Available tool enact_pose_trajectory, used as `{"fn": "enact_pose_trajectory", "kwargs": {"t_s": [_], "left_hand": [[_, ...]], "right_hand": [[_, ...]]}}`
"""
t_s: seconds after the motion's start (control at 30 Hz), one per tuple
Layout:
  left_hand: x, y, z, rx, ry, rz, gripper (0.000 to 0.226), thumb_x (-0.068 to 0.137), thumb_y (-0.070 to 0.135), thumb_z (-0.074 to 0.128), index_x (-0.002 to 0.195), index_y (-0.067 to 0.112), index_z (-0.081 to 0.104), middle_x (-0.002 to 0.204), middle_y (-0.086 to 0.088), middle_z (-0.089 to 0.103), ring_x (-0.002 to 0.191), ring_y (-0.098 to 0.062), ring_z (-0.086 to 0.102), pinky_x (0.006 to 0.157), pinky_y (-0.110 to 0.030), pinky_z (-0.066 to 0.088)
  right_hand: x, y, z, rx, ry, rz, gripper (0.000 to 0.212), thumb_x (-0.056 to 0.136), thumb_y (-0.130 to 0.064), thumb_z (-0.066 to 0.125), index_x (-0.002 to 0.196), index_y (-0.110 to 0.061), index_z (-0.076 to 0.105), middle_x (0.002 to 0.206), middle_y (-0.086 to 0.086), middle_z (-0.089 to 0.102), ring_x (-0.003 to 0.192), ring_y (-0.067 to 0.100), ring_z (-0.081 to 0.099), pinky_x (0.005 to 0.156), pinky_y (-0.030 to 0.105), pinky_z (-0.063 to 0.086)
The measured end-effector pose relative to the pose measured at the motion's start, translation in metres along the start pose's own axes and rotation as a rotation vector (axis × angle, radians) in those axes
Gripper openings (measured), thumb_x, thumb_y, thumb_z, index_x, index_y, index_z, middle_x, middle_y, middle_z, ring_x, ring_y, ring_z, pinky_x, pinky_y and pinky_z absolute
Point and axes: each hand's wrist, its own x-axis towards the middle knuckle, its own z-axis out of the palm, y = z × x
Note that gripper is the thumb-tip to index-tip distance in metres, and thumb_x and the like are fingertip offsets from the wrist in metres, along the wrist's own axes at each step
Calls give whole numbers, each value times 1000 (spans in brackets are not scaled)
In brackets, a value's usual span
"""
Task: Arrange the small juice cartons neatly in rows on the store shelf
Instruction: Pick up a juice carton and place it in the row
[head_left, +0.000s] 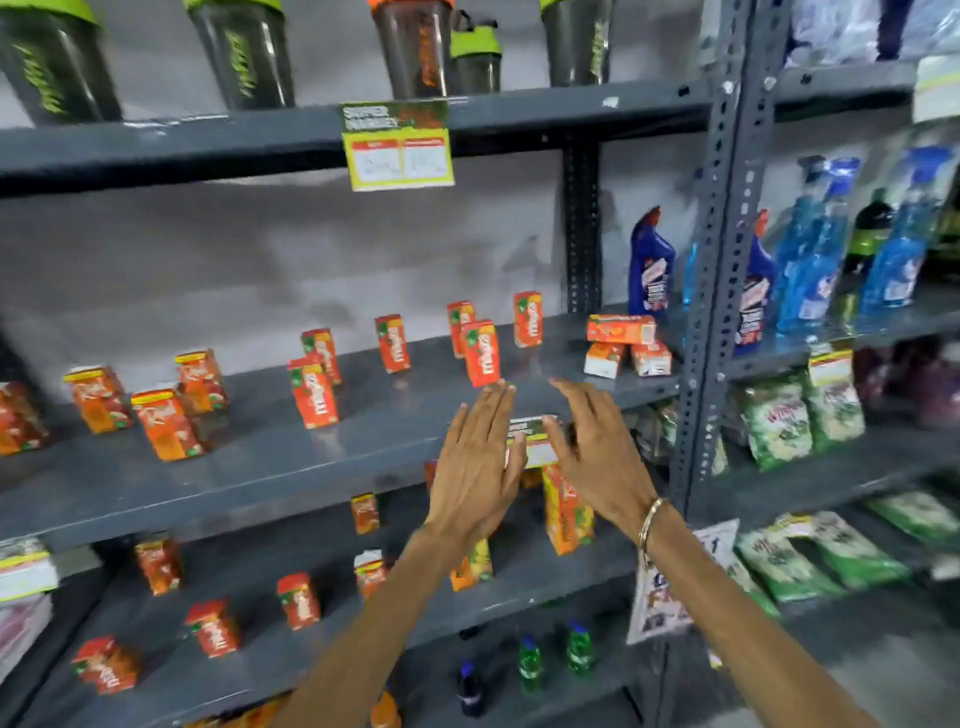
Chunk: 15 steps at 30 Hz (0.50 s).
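1. Your left hand (475, 462) and right hand (597, 452) are open with fingers spread, holding nothing.
2. Your left fingertips reach the nearest carton (481, 353), upright at the shelf (260, 467) front.

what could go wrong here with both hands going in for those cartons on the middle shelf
1. The left hand has its fingertips right at the front carton, which stands upright near the shelf edge. A nudge might tip it off the front.
2. The right hand is open near the price tag and may knock it loose.
3. The flat carton rests across two others at the right end. Reaching past could topple that stack.
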Motion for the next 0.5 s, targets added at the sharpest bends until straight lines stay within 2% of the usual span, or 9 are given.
{"fn": "enact_pose_trajectory", "kwargs": {"t_s": [0.13, 0.27, 0.33, 0.43, 0.5], "left_hand": [[34, 15, 38, -32, -133, -68, 55, 105, 38, 33, 153, 11, 30, 159, -10, 34, 148, -24, 29, 123, -40, 17], [64, 22, 71, 33, -257, -126, 57, 106, 40, 30, 153, 9, 28, 160, -12, 32, 149, -28, 26, 122, -46, 16], [69, 21, 79, 73, -302, -157, 58, 106, 43, 25, 153, 9, 28, 161, -11, 31, 150, -27, 25, 123, -47, 14], [69, 17, 88, 150, -350, -151, 60, 106, 45, 20, 154, 10, 27, 162, -9, 30, 150, -26, 23, 124, -46, 13], [68, 15, 90, 177, -358, -139, 60, 106, 46, 18, 154, 10, 26, 162, -8, 30, 151, -24, 23, 125, -45, 13]], "right_hand": [[38, 66, -13, -92, -54, 111, 47, 96, -26, 53, 140, -16, 42, 137, 7, 47, 128, 25, 44, 110, 39, 39], [90, 122, -17, -252, -122, 130, 59, 84, -15, 62, 140, -10, 43, 138, 15, 46, 129, 35, 44, 110, 46, 39], [117, 138, -18, -368, -200, 154, 67, 82, -15, 64, 144, -8, 38, 146, 20, 39, 137, 39, 37, 112, 51, 38], [152, 152, -18, -433, -350, 246, 84, 82, -20, 71, 151, -6, 25, 159, 25, 16, 150, 45, 8, 121, 55, 20], [170, 160, -16, -454, -437, 309, 88, 82, -25, 71, 151, -5, 22, 161, 26, 11, 151, 46, 1, 121, 54, 10]]}}
